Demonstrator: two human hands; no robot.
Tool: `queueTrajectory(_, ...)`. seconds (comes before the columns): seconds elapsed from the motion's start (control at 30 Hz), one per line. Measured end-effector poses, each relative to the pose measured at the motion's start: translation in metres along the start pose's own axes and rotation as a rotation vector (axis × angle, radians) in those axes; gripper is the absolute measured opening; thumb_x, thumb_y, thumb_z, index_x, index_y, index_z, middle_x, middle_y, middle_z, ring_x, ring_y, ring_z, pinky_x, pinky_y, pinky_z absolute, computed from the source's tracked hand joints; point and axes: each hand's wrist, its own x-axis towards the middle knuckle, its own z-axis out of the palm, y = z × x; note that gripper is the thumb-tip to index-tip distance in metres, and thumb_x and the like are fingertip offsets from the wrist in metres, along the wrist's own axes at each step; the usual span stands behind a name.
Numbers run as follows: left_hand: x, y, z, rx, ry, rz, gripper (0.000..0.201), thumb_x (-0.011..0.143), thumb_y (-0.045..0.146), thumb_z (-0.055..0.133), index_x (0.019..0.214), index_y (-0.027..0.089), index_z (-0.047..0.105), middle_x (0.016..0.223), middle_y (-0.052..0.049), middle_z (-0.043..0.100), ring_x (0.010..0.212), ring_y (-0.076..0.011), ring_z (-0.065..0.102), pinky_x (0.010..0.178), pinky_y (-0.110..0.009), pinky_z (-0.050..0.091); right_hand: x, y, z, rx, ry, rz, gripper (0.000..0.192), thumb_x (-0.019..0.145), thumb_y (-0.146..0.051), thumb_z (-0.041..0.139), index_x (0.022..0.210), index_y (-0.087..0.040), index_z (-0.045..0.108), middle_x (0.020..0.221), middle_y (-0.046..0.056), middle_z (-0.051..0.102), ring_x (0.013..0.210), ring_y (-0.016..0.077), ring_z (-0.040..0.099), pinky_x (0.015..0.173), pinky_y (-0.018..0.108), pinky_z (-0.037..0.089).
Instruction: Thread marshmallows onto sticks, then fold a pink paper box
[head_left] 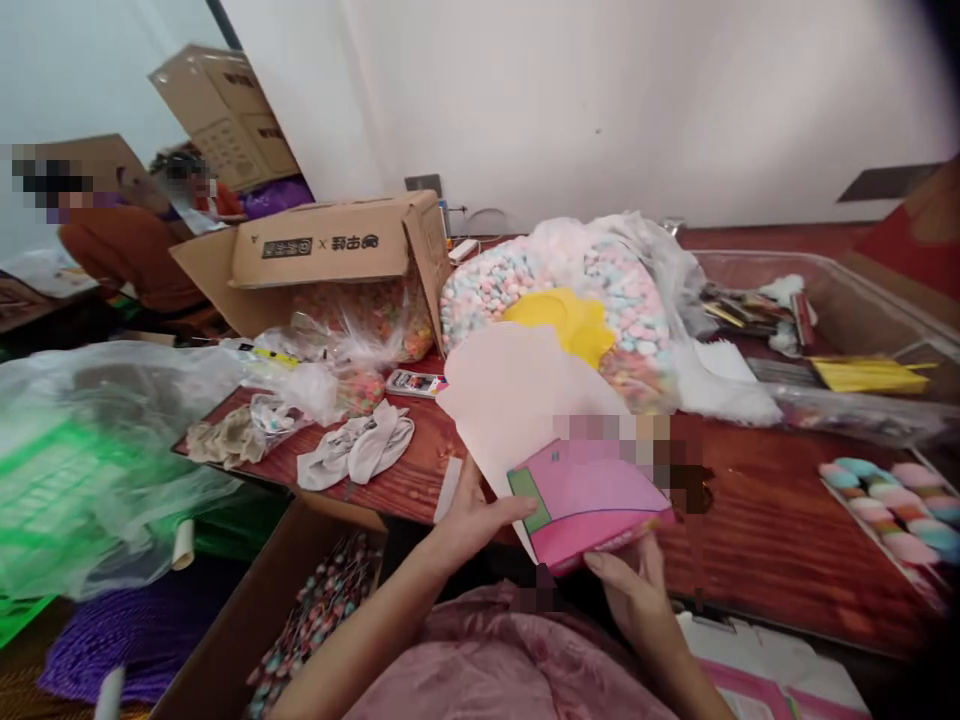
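A pink-and-purple printed card package (577, 510) with a green patch is between my two hands, tilted above the table's front edge. A broad pale card panel (525, 390) extends from behind it, away from me. My left hand (480, 510) grips the left side, thumb on the green patch. Around the lower right edge are the fingers of my right hand (634, 580), thumb on the near edge. Part of the package is blurred out. Behind it lies a yellow piece (559, 315) on a large clear bag of pastel balls (487, 285).
An open carton (322, 250) holding bagged orange pieces stands left on the red-brown table (757, 520). Grey cloth gloves (356, 445) lie nearer. A clear bin (817, 275) and a tray of pastel balls (892, 505) are at right. Below left is a box of beaded strands (322, 600). Two people sit far left.
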Motion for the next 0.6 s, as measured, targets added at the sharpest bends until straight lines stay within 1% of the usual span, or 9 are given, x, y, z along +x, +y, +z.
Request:
queueTrajectory(0.07, 0.011, -0.002, -0.001, 0.157, -0.055, 0.033, 0.073, 0.063, 0.027, 0.083, 0.127, 0.016, 0.051, 0.125, -0.013, 0.063, 0.114, -0.0293, 0.06, 0.096, -0.043, 0.05, -0.002, -0.015, -0.011, -0.135, 0.137, -0.065, 0.088, 0.073, -0.03, 0.077, 0.148, -0.03, 0.031, 0.133, 0.011, 0.057, 0.113, 0.026, 0.062, 0.089, 0.044, 0.055)
queueTrajectory(0.13, 0.022, -0.001, 0.0, 0.312, -0.141, 0.067, 0.073, 0.064, 0.023, 0.081, 0.13, 0.017, 0.05, 0.128, -0.012, 0.062, 0.116, -0.0293, 0.059, 0.099, -0.044, 0.048, -0.002, -0.04, -0.026, -0.382, 0.292, -0.283, 0.093, 0.076, -0.026, 0.074, 0.153, -0.031, 0.022, 0.149, 0.012, 0.042, 0.132, 0.0289, 0.048, 0.101, 0.05, 0.047)
queueTrajectory(0.17, 0.028, -0.001, 0.002, 0.376, -0.181, 0.083, 0.075, 0.064, 0.021, 0.08, 0.132, 0.018, 0.048, 0.129, -0.011, 0.061, 0.118, -0.0292, 0.058, 0.101, -0.044, 0.047, -0.002, -0.052, -0.032, -0.54, 0.312, -0.436, 0.09, 0.078, -0.023, 0.072, 0.153, -0.031, 0.023, 0.152, 0.012, 0.038, 0.136, 0.0294, 0.043, 0.105, 0.051, 0.044)
queueTrajectory(0.2, 0.033, 0.0, 0.003, 0.428, -0.215, 0.102, 0.077, 0.064, 0.019, 0.078, 0.134, 0.019, 0.046, 0.131, -0.011, 0.06, 0.12, -0.0292, 0.056, 0.102, -0.045, 0.046, -0.001, -0.064, -0.036, -0.713, 0.252, -0.584, 0.084, 0.08, -0.019, 0.069, 0.152, -0.03, 0.028, 0.152, 0.011, 0.039, 0.137, 0.0294, 0.041, 0.107, 0.05, 0.042)
queueTrajectory(0.27, 0.04, 0.0, 0.006, 0.49, -0.259, 0.135, 0.078, 0.064, 0.016, 0.076, 0.136, 0.02, 0.045, 0.134, -0.01, 0.058, 0.123, -0.0293, 0.054, 0.104, -0.045, 0.045, 0.003, -0.079, -0.031, -1.016, -0.072, -0.833, 0.074, 0.084, -0.014, 0.063, 0.151, -0.028, 0.034, 0.148, 0.012, 0.045, 0.134, 0.0286, 0.045, 0.107, 0.047, 0.042)
queueTrajectory(0.33, 0.045, -0.003, 0.006, 0.503, -0.269, 0.15, 0.074, 0.065, 0.016, 0.074, 0.134, 0.018, 0.047, 0.133, -0.011, 0.059, 0.124, -0.0296, 0.054, 0.105, -0.045, 0.044, 0.01, -0.079, -0.013, -1.235, -0.388, -0.893, 0.064, 0.088, -0.023, 0.061, 0.148, -0.022, 0.04, 0.146, 0.014, 0.048, 0.138, 0.0324, 0.04, 0.109, 0.051, 0.038)
queueTrajectory(0.4, 0.045, -0.009, 0.004, 0.496, -0.242, 0.136, 0.068, 0.068, 0.019, 0.074, 0.132, 0.016, 0.05, 0.129, -0.012, 0.062, 0.123, -0.0298, 0.055, 0.104, -0.045, 0.045, 0.021, -0.064, 0.006, -1.389, -0.512, -0.803, 0.063, 0.088, -0.043, 0.062, 0.142, -0.013, 0.048, 0.146, 0.019, 0.048, 0.138, 0.0361, 0.038, 0.111, 0.055, 0.032)
queueTrajectory(0.47, 0.044, -0.017, 0.0, 0.464, -0.203, 0.106, 0.064, 0.07, 0.023, 0.074, 0.13, 0.015, 0.051, 0.127, -0.012, 0.063, 0.12, -0.0294, 0.057, 0.102, -0.044, 0.046, 0.029, -0.045, 0.018, -1.459, -0.562, -0.774, 0.071, 0.085, -0.054, 0.063, 0.138, -0.009, 0.052, 0.145, 0.02, 0.048, 0.138, 0.0376, 0.038, 0.112, 0.057, 0.029)
queueTrajectory(0.6, 0.041, -0.032, 0.003, 0.314, -0.117, 0.049, 0.066, 0.073, 0.03, 0.077, 0.132, 0.017, 0.05, 0.125, -0.011, 0.065, 0.113, -0.0259, 0.062, 0.099, -0.041, 0.049, 0.035, -0.025, 0.019, -1.498, -0.563, -0.75, 0.071, 0.083, -0.05, 0.068, 0.139, -0.011, 0.051, 0.148, 0.018, 0.045, 0.139, 0.0369, 0.036, 0.113, 0.058, 0.025)
